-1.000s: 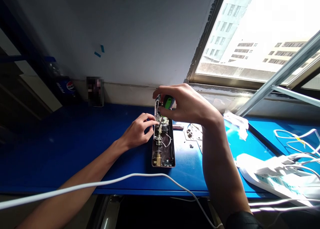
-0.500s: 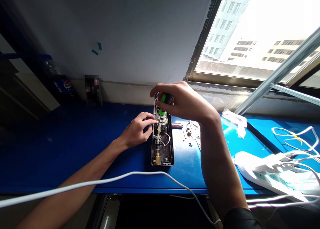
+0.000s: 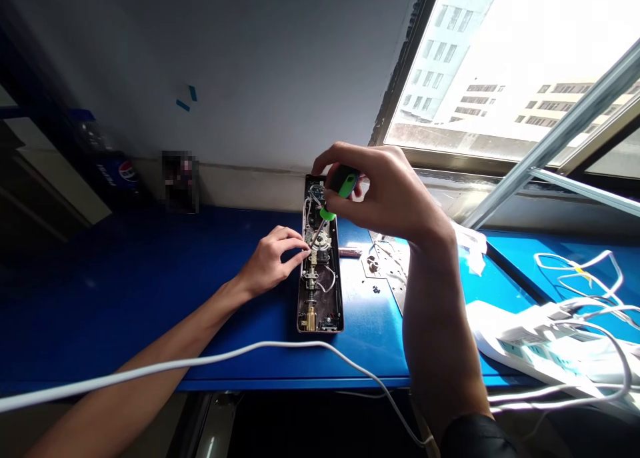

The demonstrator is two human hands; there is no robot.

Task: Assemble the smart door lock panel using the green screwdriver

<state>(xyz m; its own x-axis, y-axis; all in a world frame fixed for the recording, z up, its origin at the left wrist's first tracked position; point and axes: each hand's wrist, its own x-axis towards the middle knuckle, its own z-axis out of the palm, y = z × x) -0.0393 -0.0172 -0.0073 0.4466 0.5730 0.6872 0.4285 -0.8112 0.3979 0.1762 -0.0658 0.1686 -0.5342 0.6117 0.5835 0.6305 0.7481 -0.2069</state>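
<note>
A long, narrow dark housing (image 3: pixel 324 311), apparently of an electronic door lock, lies open-side up on the blue table. Inside it show white wires, a round metal part (image 3: pixel 321 241) and a brass cylinder (image 3: pixel 311 319). My right hand (image 3: pixel 385 188) grips a screwdriver (image 3: pixel 327 214) with a green and black handle. Its shaft slants down to the left into the housing, near the round part. Over the housing's left edge, my left hand (image 3: pixel 275 259) has thumb and forefinger pinched together by the screwdriver's tip. Whatever is between those fingertips is too small to make out.
Small dark screws (image 3: pixel 373 265) lie on a pale sheet right of the housing. A white power strip (image 3: pixel 500 331) with plugs and cables is at the right. A white cable (image 3: pixel 260 348) crosses the front. A Pepsi bottle (image 3: pixel 117 171) stands back left; a metal bar (image 3: pixel 515 161) slants by the window.
The right hand has shifted up and right, tilting the screwdriver so its shaft shows more. The left hand stays at the housing, thumb and forefinger now closer together. The view has shifted slightly.
</note>
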